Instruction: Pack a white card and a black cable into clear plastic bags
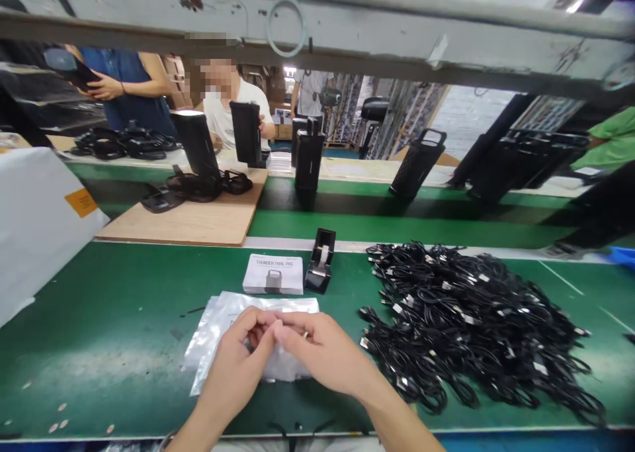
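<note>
From where I stand, the worker's two hands meet over the middle of the near side of the green table (pixel 124 293), right above a loose, fanned-out pile of clear plastic bags (pixel 207 346). The left hand (pixel 243 356) and the right hand (pixel 330 353) are both curled in narrow, thumbs almost tip to tip, and I can't tell from here whether some thin or small thing is pinched between them, as the knuckles hide it. I'd judge the step to be fine fingertip work, perhaps on the edge of the topmost bag. If so, the next move calls for a light, separate hold by each hand, so that only one layer comes away and the pile isn't dragged along. Just beyond the bags sits a stack of printed leaflets (pixel 255 281), with a black tape dispenser (pixel 321 263) close by its right side. Off to the right sprawls a big heap of bundled black cables (pixel 476 329), near the right hand but apart from it.
</note>
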Demonstrator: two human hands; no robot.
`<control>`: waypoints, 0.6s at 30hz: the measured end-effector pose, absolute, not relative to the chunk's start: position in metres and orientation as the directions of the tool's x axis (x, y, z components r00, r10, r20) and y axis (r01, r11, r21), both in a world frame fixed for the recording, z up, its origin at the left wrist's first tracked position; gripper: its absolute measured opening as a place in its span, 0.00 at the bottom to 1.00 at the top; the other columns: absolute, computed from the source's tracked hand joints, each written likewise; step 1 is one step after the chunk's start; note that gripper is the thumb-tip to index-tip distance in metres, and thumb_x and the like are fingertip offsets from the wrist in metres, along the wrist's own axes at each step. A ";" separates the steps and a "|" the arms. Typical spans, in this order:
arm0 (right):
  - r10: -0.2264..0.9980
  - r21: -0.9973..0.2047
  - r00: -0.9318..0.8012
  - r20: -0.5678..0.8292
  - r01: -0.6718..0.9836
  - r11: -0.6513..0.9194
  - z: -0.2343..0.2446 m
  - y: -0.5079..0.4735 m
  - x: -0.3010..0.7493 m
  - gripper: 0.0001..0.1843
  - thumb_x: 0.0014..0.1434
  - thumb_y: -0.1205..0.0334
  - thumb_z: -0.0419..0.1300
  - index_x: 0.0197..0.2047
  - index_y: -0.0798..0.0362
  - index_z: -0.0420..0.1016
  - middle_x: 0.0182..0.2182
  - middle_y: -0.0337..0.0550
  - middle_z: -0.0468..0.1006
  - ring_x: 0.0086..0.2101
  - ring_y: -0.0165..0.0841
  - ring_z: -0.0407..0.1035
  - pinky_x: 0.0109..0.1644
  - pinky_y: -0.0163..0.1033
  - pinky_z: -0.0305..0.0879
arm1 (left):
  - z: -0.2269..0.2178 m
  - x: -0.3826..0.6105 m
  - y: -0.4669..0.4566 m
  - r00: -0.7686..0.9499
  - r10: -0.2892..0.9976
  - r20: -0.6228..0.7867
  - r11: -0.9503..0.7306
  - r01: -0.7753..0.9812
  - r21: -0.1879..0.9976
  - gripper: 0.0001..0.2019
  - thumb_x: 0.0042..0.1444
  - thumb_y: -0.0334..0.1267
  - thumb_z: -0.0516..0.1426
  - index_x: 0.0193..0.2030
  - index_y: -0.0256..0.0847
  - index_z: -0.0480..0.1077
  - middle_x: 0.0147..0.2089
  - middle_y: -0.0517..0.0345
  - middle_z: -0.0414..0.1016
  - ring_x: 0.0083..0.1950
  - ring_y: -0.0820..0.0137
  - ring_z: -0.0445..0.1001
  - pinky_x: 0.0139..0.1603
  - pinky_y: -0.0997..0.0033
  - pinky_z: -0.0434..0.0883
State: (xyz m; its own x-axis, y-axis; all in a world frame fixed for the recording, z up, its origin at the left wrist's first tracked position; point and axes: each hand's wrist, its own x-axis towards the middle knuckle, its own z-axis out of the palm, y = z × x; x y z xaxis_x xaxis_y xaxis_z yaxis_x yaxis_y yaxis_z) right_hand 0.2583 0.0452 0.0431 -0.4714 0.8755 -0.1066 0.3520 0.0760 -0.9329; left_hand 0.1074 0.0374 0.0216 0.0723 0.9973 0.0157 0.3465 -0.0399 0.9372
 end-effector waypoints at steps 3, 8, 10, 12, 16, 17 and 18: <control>0.857 -0.828 -0.516 -0.009 0.484 0.283 0.063 0.047 0.255 0.11 0.54 0.56 0.58 0.38 0.50 0.76 0.35 0.39 0.76 0.37 0.34 0.65 0.41 0.35 0.59 | 0.036 0.104 0.039 0.042 0.998 0.037 -0.048 0.281 0.959 0.10 0.54 0.44 0.53 0.28 0.41 0.65 0.26 0.63 0.65 0.30 0.72 0.62 0.32 0.74 0.61; 0.821 -0.724 -0.571 0.016 0.560 0.403 0.089 0.056 0.243 0.10 0.55 0.58 0.57 0.27 0.49 0.77 0.31 0.39 0.74 0.36 0.32 0.65 0.41 0.35 0.59 | 0.051 0.089 0.036 0.025 0.995 0.094 -0.097 0.172 0.980 0.11 0.56 0.44 0.52 0.27 0.41 0.64 0.27 0.64 0.60 0.30 0.73 0.59 0.34 0.75 0.60; 0.816 -0.742 -0.578 0.018 0.539 0.398 0.101 0.059 0.241 0.07 0.52 0.57 0.60 0.27 0.49 0.76 0.31 0.39 0.73 0.36 0.33 0.65 0.41 0.35 0.59 | 0.050 0.081 0.034 -0.004 0.988 0.152 -0.151 0.119 0.981 0.10 0.57 0.45 0.51 0.30 0.42 0.64 0.31 0.62 0.62 0.35 0.72 0.62 0.39 0.73 0.60; 0.800 -0.773 -0.599 0.024 0.497 0.395 0.113 0.062 0.240 0.07 0.51 0.57 0.61 0.27 0.50 0.74 0.33 0.38 0.73 0.39 0.33 0.66 0.44 0.35 0.60 | 0.044 0.076 0.032 -0.024 0.976 0.217 -0.216 0.041 0.976 0.13 0.55 0.50 0.52 0.39 0.43 0.64 0.40 0.58 0.64 0.44 0.68 0.63 0.48 0.70 0.58; 0.729 -0.788 -0.684 0.020 0.438 0.432 0.124 0.070 0.243 0.09 0.53 0.54 0.59 0.26 0.49 0.71 0.36 0.40 0.74 0.47 0.38 0.64 0.49 0.38 0.59 | 0.026 0.073 0.033 0.177 0.963 0.204 -0.151 -0.273 0.950 0.34 0.43 0.60 0.56 0.54 0.44 0.57 0.45 0.54 0.63 0.45 0.67 0.64 0.46 0.68 0.61; 0.713 -0.775 -0.700 0.029 0.435 0.459 0.124 0.072 0.245 0.10 0.53 0.53 0.58 0.26 0.49 0.70 0.37 0.41 0.74 0.49 0.39 0.63 0.50 0.39 0.60 | 0.023 0.074 0.033 0.259 0.953 0.159 -0.062 -0.346 0.936 0.38 0.39 0.61 0.58 0.54 0.43 0.56 0.40 0.56 0.64 0.39 0.70 0.65 0.41 0.70 0.62; 0.699 -0.755 -0.714 0.046 0.433 0.492 0.123 0.074 0.247 0.11 0.54 0.53 0.57 0.26 0.49 0.70 0.38 0.42 0.74 0.50 0.41 0.61 0.50 0.40 0.60 | 0.022 0.075 0.034 0.322 0.940 0.112 0.028 -0.400 0.916 0.40 0.34 0.60 0.61 0.54 0.43 0.57 0.36 0.59 0.64 0.34 0.73 0.65 0.36 0.73 0.63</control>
State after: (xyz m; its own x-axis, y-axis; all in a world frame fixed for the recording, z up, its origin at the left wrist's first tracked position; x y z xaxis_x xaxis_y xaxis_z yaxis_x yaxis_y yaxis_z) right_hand 0.2471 0.0739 0.1227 -0.7136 0.6990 0.0462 0.4333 0.4923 -0.7549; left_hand 0.0754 0.0336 0.0218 0.3222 0.9400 0.1120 -0.3995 0.0278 0.9163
